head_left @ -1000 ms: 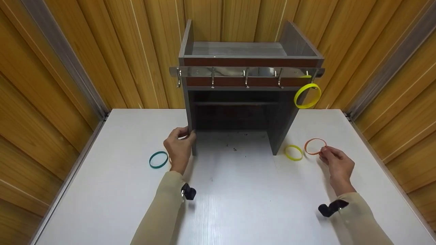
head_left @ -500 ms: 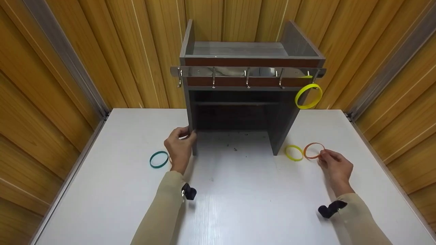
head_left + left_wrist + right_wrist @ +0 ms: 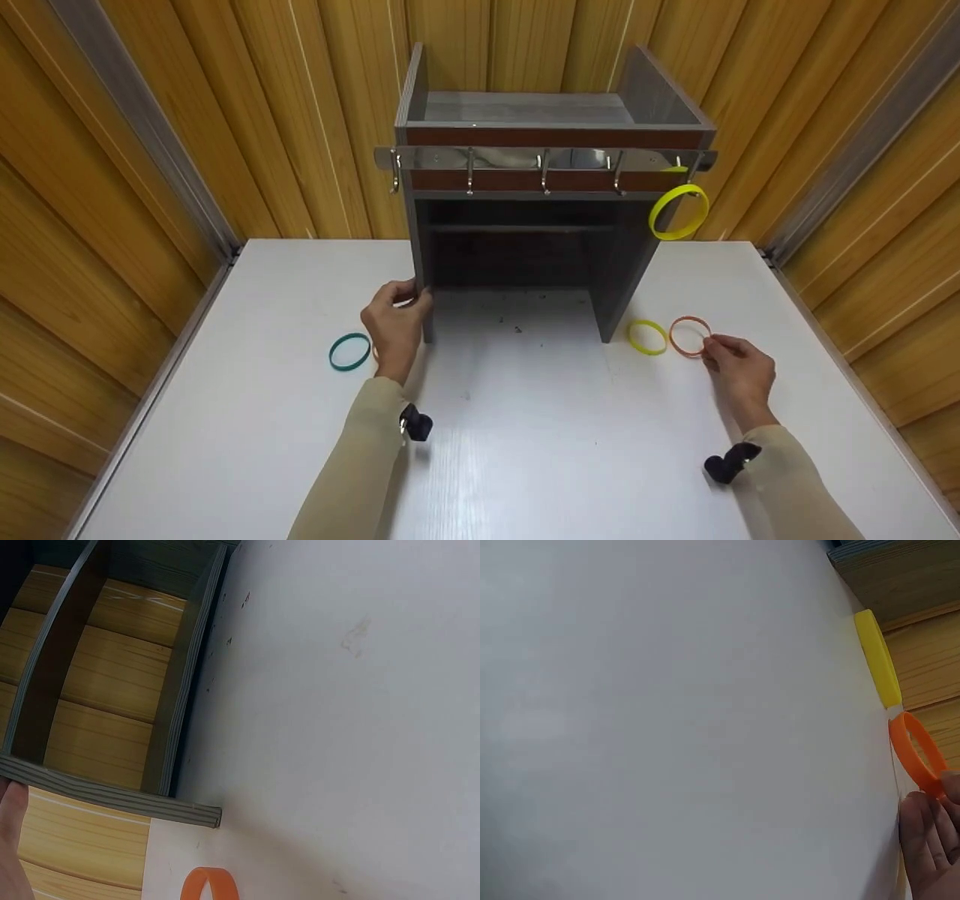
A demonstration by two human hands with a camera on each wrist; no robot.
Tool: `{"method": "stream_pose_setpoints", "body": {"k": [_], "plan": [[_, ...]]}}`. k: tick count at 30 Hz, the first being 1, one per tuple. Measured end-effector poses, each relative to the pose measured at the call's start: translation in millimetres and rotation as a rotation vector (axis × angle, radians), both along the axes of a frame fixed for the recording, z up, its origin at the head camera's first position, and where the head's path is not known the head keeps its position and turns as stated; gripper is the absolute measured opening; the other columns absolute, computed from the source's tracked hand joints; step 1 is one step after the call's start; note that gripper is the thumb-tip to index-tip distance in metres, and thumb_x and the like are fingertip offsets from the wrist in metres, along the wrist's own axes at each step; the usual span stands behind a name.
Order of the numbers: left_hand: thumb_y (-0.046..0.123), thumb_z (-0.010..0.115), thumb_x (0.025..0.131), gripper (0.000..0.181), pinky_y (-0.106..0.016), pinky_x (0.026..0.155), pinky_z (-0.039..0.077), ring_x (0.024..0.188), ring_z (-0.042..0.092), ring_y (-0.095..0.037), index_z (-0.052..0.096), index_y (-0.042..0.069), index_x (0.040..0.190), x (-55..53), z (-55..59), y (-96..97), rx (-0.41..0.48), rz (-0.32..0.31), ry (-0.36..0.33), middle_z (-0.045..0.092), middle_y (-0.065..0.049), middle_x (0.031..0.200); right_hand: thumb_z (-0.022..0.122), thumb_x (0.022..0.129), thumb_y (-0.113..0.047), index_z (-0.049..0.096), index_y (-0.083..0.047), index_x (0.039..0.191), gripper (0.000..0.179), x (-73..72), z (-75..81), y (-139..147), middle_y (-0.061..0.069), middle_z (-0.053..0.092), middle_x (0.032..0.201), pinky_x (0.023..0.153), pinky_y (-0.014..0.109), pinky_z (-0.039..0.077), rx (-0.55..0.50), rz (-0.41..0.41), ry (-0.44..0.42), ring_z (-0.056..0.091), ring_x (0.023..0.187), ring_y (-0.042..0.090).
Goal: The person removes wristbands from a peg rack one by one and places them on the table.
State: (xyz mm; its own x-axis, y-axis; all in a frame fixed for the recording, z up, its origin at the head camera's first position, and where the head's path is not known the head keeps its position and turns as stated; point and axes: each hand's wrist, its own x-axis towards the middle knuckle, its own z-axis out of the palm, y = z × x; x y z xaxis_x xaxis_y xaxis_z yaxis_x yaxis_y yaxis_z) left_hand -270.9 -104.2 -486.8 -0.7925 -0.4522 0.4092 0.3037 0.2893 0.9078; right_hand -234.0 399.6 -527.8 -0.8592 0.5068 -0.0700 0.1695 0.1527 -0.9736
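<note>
My right hand (image 3: 741, 375) pinches the edge of an orange silicone wristband (image 3: 689, 337) between thumb and fingers, low over the table. Just left of it a yellow wristband (image 3: 646, 337) lies flat, also visible in the right wrist view. My left hand (image 3: 395, 322) grips the front edge of the grey rack's left side panel (image 3: 421, 247), thumb on the near side. Beside that hand lies a teal wristband (image 3: 349, 352), and a second orange band (image 3: 210, 883) shows in the left wrist view, mostly hidden behind the hand in the head view.
The grey wooden rack (image 3: 555, 126) carries a metal strip with several hooks (image 3: 545, 172). From its rightmost hook hangs a larger yellow wristband (image 3: 679, 213). Wood-panelled walls (image 3: 322, 112) enclose the white table (image 3: 517, 435) at the back and sides.
My right hand has moved slightly down and left, bringing the orange wristband lower and close to the yellow one. The left hand stays on the rack panel.
</note>
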Motion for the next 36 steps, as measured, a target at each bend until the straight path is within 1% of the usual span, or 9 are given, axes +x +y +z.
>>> {"method": "stream_pose_setpoints", "body": {"k": [6, 14, 17, 20, 24, 28, 30, 33, 36], "plan": [[0.004, 0.087, 0.085, 0.017, -0.028, 0.078, 0.064, 0.092, 0.072, -0.018, 0.079, 0.005, 0.099, 0.6, 0.8, 1.0, 0.0, 0.007, -0.019, 0.076, -0.005, 0.098, 0.074, 0.101, -0.014, 0.065, 0.008, 0.133, 0.04, 1.5, -0.4, 1, -0.007, 0.071, 0.091, 0.079, 0.015, 0.059, 0.119, 0.033, -0.052, 0.072, 0.082, 0.001], [0.002, 0.087, 0.084, 0.017, -0.028, 0.078, 0.063, 0.092, 0.072, -0.018, 0.079, 0.005, 0.098, -0.7, 0.3, 0.9, -0.009, 0.016, -0.013, 0.076, -0.005, 0.097, 0.07, 0.104, -0.02, 0.066, 0.004, 0.136, 0.04, 4.7, -0.5, 1, 0.016, 0.069, 0.12, 0.078, 0.012, 0.056, 0.274, 0.044, -0.101, 0.066, 0.088, -0.001], [0.002, 0.087, 0.084, 0.016, -0.029, 0.078, 0.064, 0.091, 0.072, -0.018, 0.079, 0.005, 0.098, -0.5, 0.6, 1.1, -0.003, 0.013, -0.01, 0.076, -0.005, 0.097, 0.07, 0.104, -0.023, 0.066, 0.002, 0.136, 0.041, 5.6, 1.0, 1, 0.018, 0.068, 0.124, 0.077, 0.011, 0.055, 0.303, 0.043, -0.102, 0.064, 0.088, -0.002], [0.002, 0.086, 0.084, 0.016, -0.029, 0.078, 0.064, 0.091, 0.072, -0.018, 0.079, 0.005, 0.098, 0.0, 1.0, 1.1, 0.004, 0.01, -0.009, 0.076, -0.005, 0.097, 0.071, 0.104, -0.027, 0.067, 0.001, 0.136, 0.043, 5.8, 5.8, 0, 0.016, 0.07, 0.124, 0.077, 0.011, 0.056, 0.309, 0.043, -0.087, 0.064, 0.088, -0.003], [0.002, 0.086, 0.084, 0.017, -0.028, 0.078, 0.063, 0.092, 0.072, -0.019, 0.079, 0.005, 0.099, 0.1, 1.1, 0.5, 0.011, 0.01, -0.009, 0.077, -0.005, 0.098, 0.073, 0.103, -0.032, 0.067, -0.001, 0.138, 0.047, 4.3, 16.5, -4, 0.002, 0.072, 0.116, 0.08, 0.011, 0.055, 0.275, 0.05, -0.049, 0.064, 0.093, -0.002], [0.003, 0.087, 0.083, 0.018, -0.028, 0.078, 0.063, 0.092, 0.073, -0.019, 0.079, 0.006, 0.1, 0.1, 0.5, 0.6, 0.011, 0.008, -0.011, 0.077, -0.004, 0.098, 0.076, 0.101, -0.031, 0.069, -0.002, 0.136, 0.046, 1.5, 30.5, -11, -0.015, 0.073, 0.103, 0.083, 0.011, 0.055, 0.196, 0.053, 0.031, 0.068, 0.094, 0.0], [0.002, 0.086, 0.083, 0.018, -0.028, 0.077, 0.063, 0.092, 0.073, -0.019, 0.079, 0.005, 0.099, 0.1, 0.3, 0.7, 0.008, 0.005, -0.003, 0.077, -0.005, 0.098, 0.078, 0.099, -0.026, 0.071, -0.003, 0.132, 0.041, -0.1, 38.0, -17, -0.014, 0.075, 0.1, 0.084, 0.014, 0.056, 0.108, 0.057, 0.101, 0.071, 0.093, 0.002], [0.001, 0.086, 0.083, 0.017, -0.028, 0.077, 0.063, 0.091, 0.073, -0.019, 0.079, 0.004, 0.099, -0.2, 0.0, 0.9, 0.001, 0.005, 0.011, 0.076, -0.006, 0.097, 0.08, 0.097, -0.02, 0.073, -0.004, 0.127, 0.034, -1.0, 50.3, -25, -0.007, 0.077, 0.103, 0.087, 0.018, 0.058, -0.027, 0.086, 0.185, 0.074, 0.094, 0.006], [0.0, 0.086, 0.083, 0.017, -0.027, 0.078, 0.063, 0.091, 0.073, -0.02, 0.079, 0.003, 0.098, -0.6, -0.3, 1.1, 0.001, 0.006, 0.02, 0.076, -0.006, 0.096, 0.08, 0.097, -0.017, 0.073, -0.006, 0.127, 0.033, -0.8, 62.3, -34, -0.003, 0.078, 0.108, 0.089, 0.021, 0.058, -0.119, 0.122, 0.231, 0.075, 0.096, 0.008]]}}
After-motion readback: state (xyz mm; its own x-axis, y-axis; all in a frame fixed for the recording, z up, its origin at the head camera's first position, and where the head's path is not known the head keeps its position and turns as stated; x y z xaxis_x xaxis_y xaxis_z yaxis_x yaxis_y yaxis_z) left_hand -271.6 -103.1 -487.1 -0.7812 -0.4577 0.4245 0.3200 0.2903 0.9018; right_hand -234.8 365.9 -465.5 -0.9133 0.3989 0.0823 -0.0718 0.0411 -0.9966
